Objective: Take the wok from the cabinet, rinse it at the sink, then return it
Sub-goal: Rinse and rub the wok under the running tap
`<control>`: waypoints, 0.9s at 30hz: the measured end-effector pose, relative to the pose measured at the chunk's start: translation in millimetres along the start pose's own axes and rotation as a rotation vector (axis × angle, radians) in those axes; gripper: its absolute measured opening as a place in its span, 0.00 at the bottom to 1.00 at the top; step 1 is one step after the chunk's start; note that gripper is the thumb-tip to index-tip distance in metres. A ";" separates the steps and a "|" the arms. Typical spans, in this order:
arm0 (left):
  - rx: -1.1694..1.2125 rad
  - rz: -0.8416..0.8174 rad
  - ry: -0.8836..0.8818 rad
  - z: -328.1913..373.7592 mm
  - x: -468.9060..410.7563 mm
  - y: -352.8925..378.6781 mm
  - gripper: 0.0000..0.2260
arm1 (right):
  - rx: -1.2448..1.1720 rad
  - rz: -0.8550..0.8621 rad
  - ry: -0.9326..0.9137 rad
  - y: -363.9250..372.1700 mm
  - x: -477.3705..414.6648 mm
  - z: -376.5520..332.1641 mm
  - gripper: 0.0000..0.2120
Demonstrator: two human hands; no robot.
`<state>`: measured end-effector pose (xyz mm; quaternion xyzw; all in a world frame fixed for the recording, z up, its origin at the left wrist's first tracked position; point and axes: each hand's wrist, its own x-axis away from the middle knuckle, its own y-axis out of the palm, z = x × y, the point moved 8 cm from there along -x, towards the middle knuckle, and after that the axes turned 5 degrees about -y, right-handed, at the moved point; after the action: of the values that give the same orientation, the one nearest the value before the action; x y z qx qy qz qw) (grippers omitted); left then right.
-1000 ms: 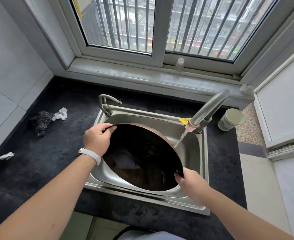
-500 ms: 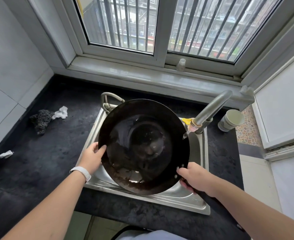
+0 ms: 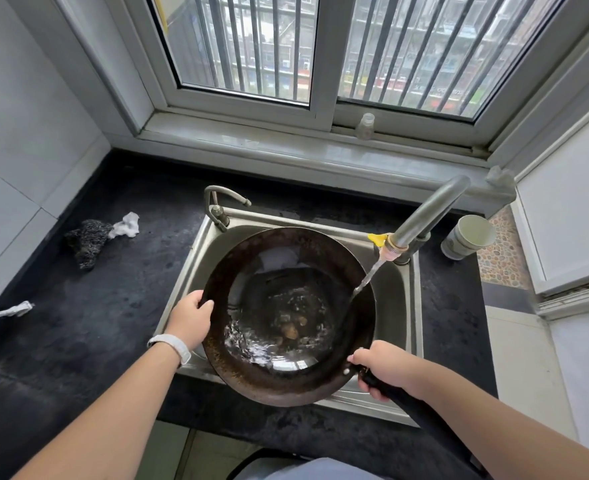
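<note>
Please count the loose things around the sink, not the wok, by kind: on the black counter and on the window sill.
Scrubber: 1
White rag: 1
Cup: 1
White plug: 1
Bottle on sill: 1
Total: 5

The wok (image 3: 288,315), tilted on edge in the sink (image 3: 395,299) a second ago, now lies open side up, and the water stream (image 3: 369,277) falls into it. The left hand (image 3: 191,318) moves from the far rim to the left rim. The right hand (image 3: 385,370) now grips the handle (image 3: 421,415).
</note>
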<state>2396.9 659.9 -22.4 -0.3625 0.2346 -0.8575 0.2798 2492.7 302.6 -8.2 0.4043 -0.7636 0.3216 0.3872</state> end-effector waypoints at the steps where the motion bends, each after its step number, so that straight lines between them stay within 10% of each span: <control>1: -0.015 -0.014 -0.001 1.7 1.5 2.5 0.09 | -0.001 -0.002 0.005 -0.9 -1.0 4.8 0.16; 27: -0.009 -0.130 0.033 40.8 35.6 67.8 0.09 | 0.112 0.065 -0.077 -38.0 27.3 70.0 0.25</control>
<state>2428.0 578.8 -20.4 -0.3642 0.2191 -0.8785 0.2180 2492.3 218.5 -12.7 0.4121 -0.7715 0.3606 0.3238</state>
